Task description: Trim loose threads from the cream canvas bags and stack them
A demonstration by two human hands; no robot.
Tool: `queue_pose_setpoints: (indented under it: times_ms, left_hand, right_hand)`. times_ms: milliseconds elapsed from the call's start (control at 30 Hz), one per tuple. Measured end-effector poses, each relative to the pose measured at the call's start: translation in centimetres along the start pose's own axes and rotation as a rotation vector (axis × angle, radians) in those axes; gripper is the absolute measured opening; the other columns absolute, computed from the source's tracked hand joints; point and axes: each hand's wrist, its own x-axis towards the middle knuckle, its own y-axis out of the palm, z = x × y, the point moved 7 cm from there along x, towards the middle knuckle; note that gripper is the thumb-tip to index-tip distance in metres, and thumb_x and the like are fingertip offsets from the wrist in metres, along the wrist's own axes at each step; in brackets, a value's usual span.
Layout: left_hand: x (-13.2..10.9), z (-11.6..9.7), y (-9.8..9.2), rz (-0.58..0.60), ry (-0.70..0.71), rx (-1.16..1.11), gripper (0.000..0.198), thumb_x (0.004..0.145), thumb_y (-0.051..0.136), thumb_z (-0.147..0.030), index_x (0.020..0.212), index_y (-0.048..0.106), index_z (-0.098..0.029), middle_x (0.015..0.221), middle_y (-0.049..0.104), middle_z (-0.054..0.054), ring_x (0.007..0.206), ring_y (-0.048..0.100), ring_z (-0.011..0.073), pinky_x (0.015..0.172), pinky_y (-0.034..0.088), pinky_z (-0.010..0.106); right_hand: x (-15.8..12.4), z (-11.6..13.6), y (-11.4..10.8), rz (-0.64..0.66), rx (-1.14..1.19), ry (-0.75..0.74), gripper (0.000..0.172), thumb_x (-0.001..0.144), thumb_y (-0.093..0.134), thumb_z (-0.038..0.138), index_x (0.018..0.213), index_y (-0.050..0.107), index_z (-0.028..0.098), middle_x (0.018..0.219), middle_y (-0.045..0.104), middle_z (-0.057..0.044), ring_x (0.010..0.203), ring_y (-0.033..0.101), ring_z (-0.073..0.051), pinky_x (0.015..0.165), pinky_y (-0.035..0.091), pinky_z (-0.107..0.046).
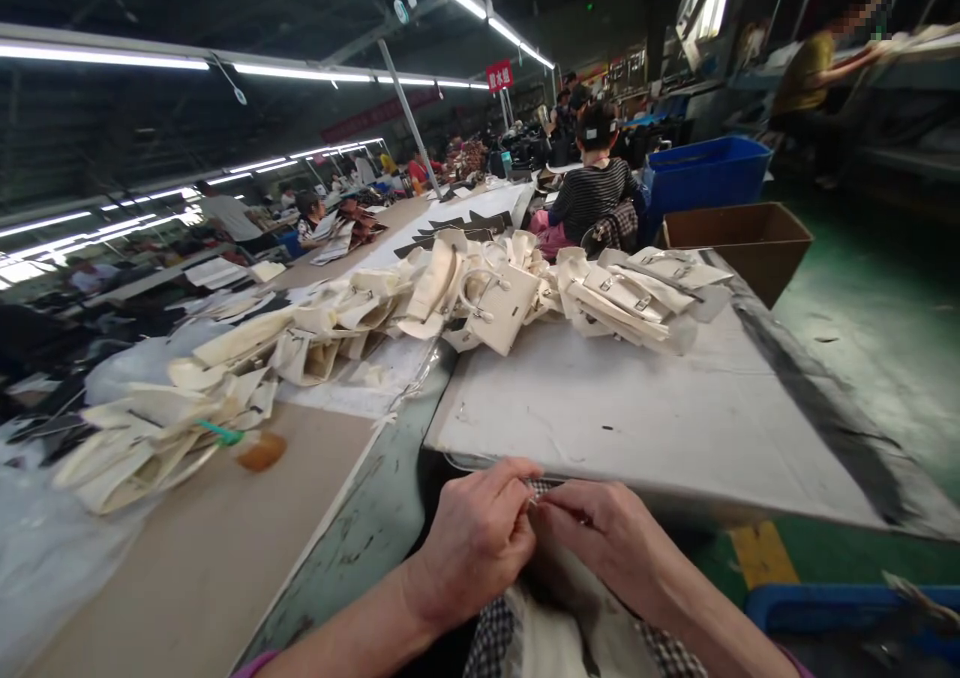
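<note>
Over my lap lies a cream bag [562, 628], seen from above with a dark shadowed hollow in it. My left hand [476, 538] is closed, its thumb and forefinger pinching the far edge of the bag. Close beside it, my right hand [604, 533] pinches the same edge with its fingertips. Whatever small part sits between the fingertips is hidden. Checked black-and-white cloth [491, 638] shows under and beside the bag. On the table ahead lies a cream handbag [504, 308] with rounded handles, among several similar bag pieces.
A white-covered table [637, 408] stands in front, with a brown-topped table [247, 538] to the left. On the left lies a bottle of orange-brown liquid [261, 451]. A blue bin [705, 173] and a brown box [739, 238] stand beyond. A person in stripes [596, 198] sits ahead.
</note>
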Motion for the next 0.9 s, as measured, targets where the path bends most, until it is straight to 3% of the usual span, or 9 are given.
queue_pose_setpoints:
  times_ms: [133, 300, 533, 633, 733, 900]
  left_hand:
    - [-0.3, -0.2, 0.0, -0.016, -0.007, -0.017, 0.018, 0.075, 0.048, 0.000, 0.076, 0.055, -0.016, 0.106, 0.068, 0.006, 0.081, 0.067, 0.0177, 0.071, 0.056, 0.029]
    - [-1.0, 0.2, -0.3, -0.017, -0.052, -0.023, 0.018, 0.074, 0.049, 0.000, 0.075, 0.055, -0.017, 0.106, 0.068, 0.005, 0.085, 0.067, 0.0176, 0.073, 0.056, 0.028]
    - [-1.0, 0.1, -0.8, 0.104, -0.048, -0.056, 0.016, 0.076, 0.050, -0.002, 0.076, 0.053, -0.018, 0.112, 0.065, 0.006, 0.100, 0.064, 0.0191, 0.087, 0.054, 0.031]
    - [-0.9, 0.5, -1.0, 0.151, -0.083, -0.106, 0.019, 0.080, 0.049, -0.002, 0.087, 0.054, -0.018, 0.119, 0.061, 0.007, 0.108, 0.060, 0.0171, 0.092, 0.050, 0.029]
    - [-0.8, 1.4, -1.1, 0.175, -0.153, -0.171, 0.027, 0.079, 0.050, 0.000, 0.099, 0.054, -0.019, 0.121, 0.058, 0.006, 0.107, 0.059, 0.0153, 0.092, 0.049, 0.027]
    - [-0.4, 1.9, -1.1, 0.219, -0.138, -0.237, 0.023, 0.084, 0.049, 0.000, 0.095, 0.056, -0.019, 0.116, 0.060, 0.006, 0.105, 0.060, 0.0132, 0.092, 0.048, 0.023]
  right_hand:
    - [0.1, -0.5, 0.9, 0.007, -0.060, 0.081, 0.031, 0.085, 0.043, 0.026, 0.057, 0.054, 0.018, 0.053, 0.044, 0.004, 0.051, 0.034, -0.010, 0.051, 0.025, -0.024]
    - [0.2, -0.5, 1.8, -0.047, -0.082, 0.165, 0.031, 0.082, 0.040, 0.028, 0.057, 0.053, 0.018, 0.053, 0.044, 0.003, 0.053, 0.030, -0.011, 0.051, 0.023, -0.024]
    - [0.3, -0.9, 2.1, -0.086, -0.090, 0.208, 0.029, 0.079, 0.040, 0.029, 0.056, 0.055, 0.019, 0.052, 0.046, 0.002, 0.053, 0.028, -0.012, 0.052, 0.023, -0.025]
    - [0.3, -1.1, 1.9, -0.086, -0.086, 0.214, 0.030, 0.079, 0.040, 0.030, 0.055, 0.054, 0.019, 0.052, 0.045, 0.002, 0.053, 0.028, -0.012, 0.053, 0.024, -0.025]
    - [0.3, -1.1, 1.8, -0.087, -0.079, 0.217, 0.028, 0.078, 0.040, 0.030, 0.054, 0.051, 0.019, 0.052, 0.042, 0.003, 0.053, 0.026, -0.012, 0.053, 0.023, -0.025]
    - [0.3, -1.1, 1.7, -0.054, -0.037, 0.224, 0.029, 0.079, 0.039, 0.031, 0.054, 0.047, 0.020, 0.053, 0.035, 0.004, 0.053, 0.025, -0.012, 0.052, 0.023, -0.025]
